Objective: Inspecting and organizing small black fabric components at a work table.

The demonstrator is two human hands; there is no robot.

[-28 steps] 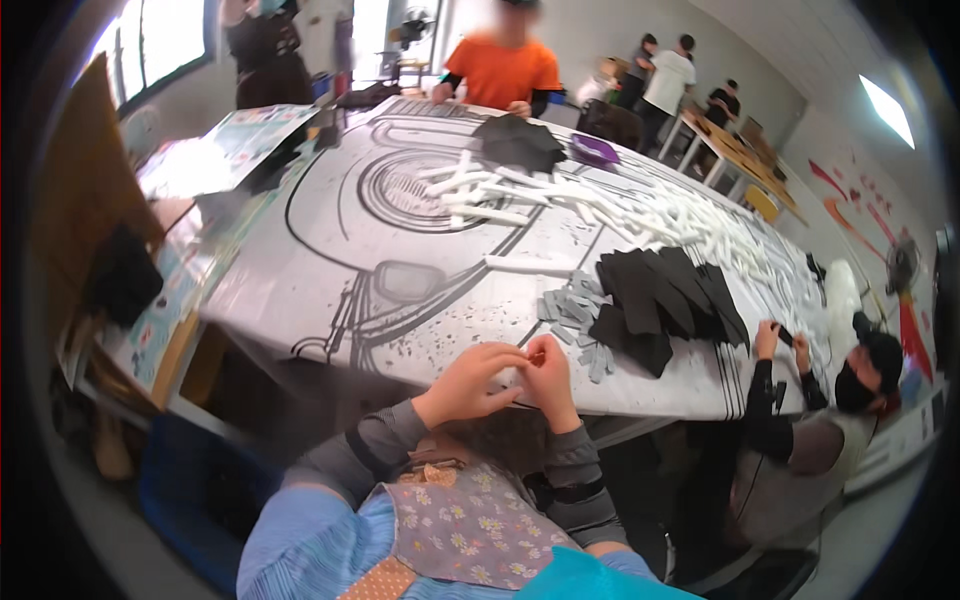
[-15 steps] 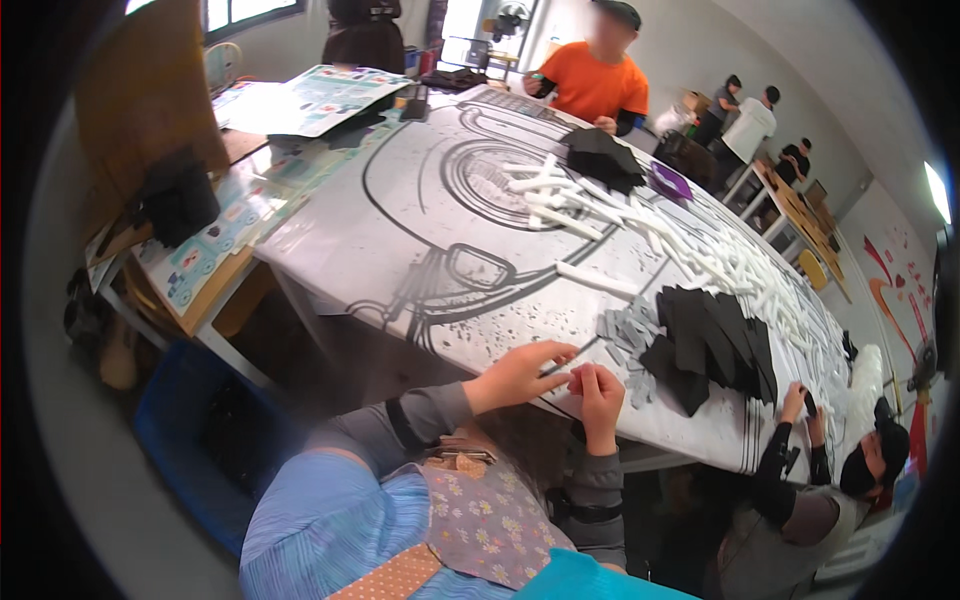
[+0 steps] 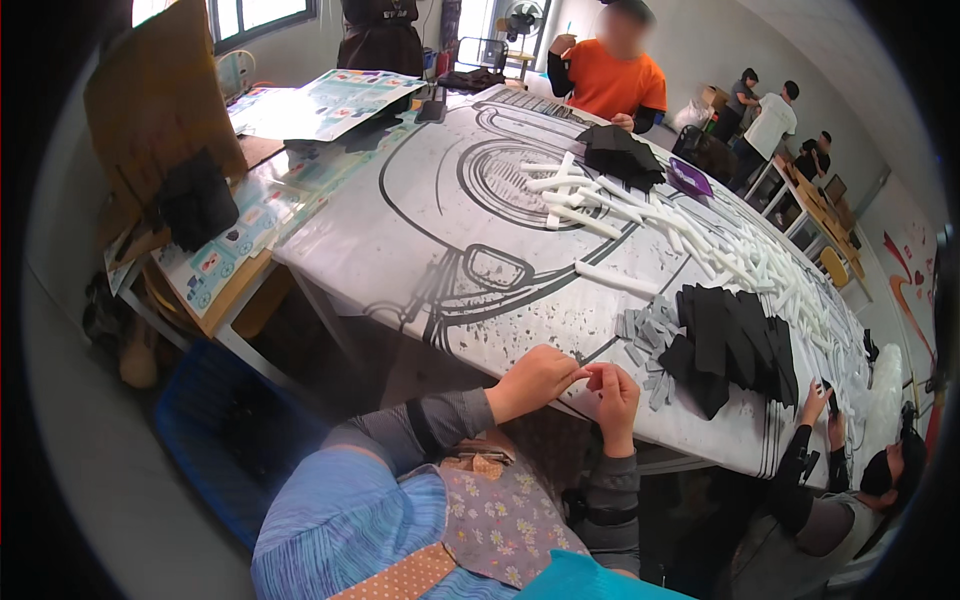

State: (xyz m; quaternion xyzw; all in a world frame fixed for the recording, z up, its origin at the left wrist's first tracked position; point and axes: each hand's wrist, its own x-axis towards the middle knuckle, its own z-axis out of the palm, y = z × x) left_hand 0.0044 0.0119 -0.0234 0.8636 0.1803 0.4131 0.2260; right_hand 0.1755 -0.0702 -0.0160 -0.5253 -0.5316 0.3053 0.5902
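Close to the near edge of the printed table (image 3: 400,260), my hands meet fingertip to fingertip. My left hand (image 3: 538,381) is closed, its fingers stretching toward the right and pinched. Thumb and forefinger pressed together, my right hand (image 3: 615,398) touches the left one's fingertips. Whatever lies between them is too small or hidden to make out. Just beyond my right hand lies a heap of small grey strips (image 3: 648,328). Beside it is a fanned pile of flat black pieces (image 3: 728,338). A single white stick (image 3: 615,277) rests behind the grey strips.
Many white sticks (image 3: 715,240) spread across the far right, near a purple tray (image 3: 689,180) and another black stack (image 3: 622,155). A person in orange (image 3: 618,80) is across the table; another person's hands (image 3: 816,402) work at right. A blue crate (image 3: 225,440) stands lower left.
My left hand's fingers have come together with my right hand's fingertips, where a gap showed before. The view has shifted slightly. The person in orange has raised one hand.
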